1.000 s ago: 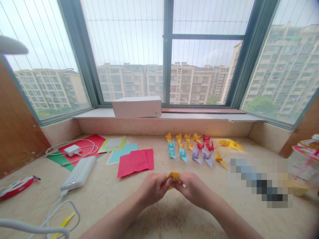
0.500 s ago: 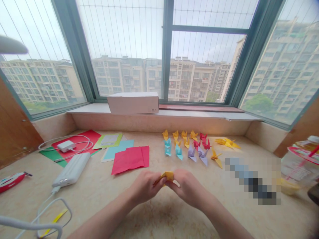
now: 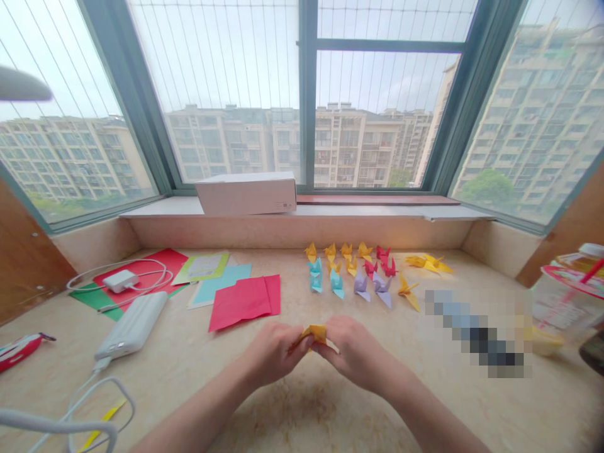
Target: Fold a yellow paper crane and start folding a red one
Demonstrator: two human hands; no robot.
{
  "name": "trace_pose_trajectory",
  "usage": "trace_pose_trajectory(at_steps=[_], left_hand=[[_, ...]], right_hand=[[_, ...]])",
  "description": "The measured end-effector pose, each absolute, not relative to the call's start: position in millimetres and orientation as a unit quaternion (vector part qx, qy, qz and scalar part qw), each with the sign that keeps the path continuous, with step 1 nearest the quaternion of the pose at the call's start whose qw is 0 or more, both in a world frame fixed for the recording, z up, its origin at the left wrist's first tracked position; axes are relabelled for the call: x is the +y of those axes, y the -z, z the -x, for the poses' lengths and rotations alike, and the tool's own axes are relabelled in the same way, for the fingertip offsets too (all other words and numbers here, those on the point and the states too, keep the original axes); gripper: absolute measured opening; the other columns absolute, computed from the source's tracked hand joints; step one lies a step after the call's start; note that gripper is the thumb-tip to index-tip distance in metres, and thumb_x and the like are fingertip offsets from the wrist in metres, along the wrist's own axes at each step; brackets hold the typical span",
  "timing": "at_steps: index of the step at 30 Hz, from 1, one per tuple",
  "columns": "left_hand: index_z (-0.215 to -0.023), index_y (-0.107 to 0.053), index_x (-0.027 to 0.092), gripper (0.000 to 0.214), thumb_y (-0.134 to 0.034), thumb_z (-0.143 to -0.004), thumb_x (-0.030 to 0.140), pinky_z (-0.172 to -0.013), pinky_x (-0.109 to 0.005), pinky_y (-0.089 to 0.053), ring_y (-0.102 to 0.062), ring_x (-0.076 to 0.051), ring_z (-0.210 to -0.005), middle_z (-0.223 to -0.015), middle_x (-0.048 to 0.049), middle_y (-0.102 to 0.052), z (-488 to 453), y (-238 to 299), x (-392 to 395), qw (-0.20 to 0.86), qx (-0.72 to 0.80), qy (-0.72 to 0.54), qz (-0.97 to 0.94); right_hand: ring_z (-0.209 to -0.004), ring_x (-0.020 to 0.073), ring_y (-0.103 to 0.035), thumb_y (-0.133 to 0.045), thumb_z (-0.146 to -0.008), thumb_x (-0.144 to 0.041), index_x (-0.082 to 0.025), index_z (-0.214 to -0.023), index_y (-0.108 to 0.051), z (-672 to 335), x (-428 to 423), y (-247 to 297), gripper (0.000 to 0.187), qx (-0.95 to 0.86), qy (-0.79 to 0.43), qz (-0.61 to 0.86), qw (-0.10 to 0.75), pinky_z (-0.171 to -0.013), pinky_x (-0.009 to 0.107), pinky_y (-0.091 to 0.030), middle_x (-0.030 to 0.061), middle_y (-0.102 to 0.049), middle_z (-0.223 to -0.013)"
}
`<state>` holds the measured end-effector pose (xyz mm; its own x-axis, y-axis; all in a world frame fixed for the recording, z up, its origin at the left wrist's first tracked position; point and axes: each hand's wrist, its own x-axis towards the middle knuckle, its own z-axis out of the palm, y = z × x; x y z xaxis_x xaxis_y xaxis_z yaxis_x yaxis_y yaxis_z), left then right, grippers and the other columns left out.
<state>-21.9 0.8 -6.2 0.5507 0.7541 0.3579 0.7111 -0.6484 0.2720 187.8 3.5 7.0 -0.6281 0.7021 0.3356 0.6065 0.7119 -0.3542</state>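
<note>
Over at the window counter (image 3: 302,421), both hands are closed in a tight pinch: the left hand (image 3: 272,353) and right hand (image 3: 357,352) grip a small folded piece of yellow origami paper (image 3: 314,333) between them, held above the counter, with rows of paper cranes (image 3: 361,287) lined up just beyond.

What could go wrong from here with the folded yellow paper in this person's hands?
The folded yellow origami paper is pinched between the left hand and right hand, so pulling too hard could perhaps tear it or crease it off-line. The paper is small and mostly covered by the fingers, so a misaligned fold might go unnoticed. A wide movement could possibly knock the yellow origami crane just beyond the hands.
</note>
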Motion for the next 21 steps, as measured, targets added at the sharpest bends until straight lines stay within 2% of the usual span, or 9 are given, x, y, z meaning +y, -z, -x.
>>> trace_pose_trajectory(at_steps=[15, 21], left_hand=[[-0.068, -0.058, 0.018, 0.033, -0.043, -0.096, 0.028, -0.047, -0.024, -0.029, -0.047, -0.010, -0.045, -0.052, 0.0017, -0.055, 20.5, 0.1, -1.5, 0.016, 0.400, -0.235, -0.886], [-0.066, -0.058, 0.018, 0.036, -0.041, -0.097, 0.029, -0.045, -0.024, -0.027, -0.045, -0.010, -0.043, -0.050, 0.0026, -0.052, 19.7, 1.6, 0.4, 0.037, 0.411, -0.236, -0.880]], right_hand=[[-0.077, 0.0213, -0.064, -0.051, -0.098, -0.035, -0.016, -0.085, -0.067, -188.5, 2.8, -9.5, 0.028, -0.896, -0.108, 0.371, 0.218, -0.069, 0.028, -0.041, 0.0071, -0.070, -0.081], [-0.077, 0.0208, -0.064, -0.053, -0.097, -0.032, -0.016, -0.087, -0.069, -189.0, 2.6, -11.4, 0.024, -0.894, -0.119, 0.375, 0.214, -0.069, 0.028, -0.041, 0.0072, -0.070, -0.081]])
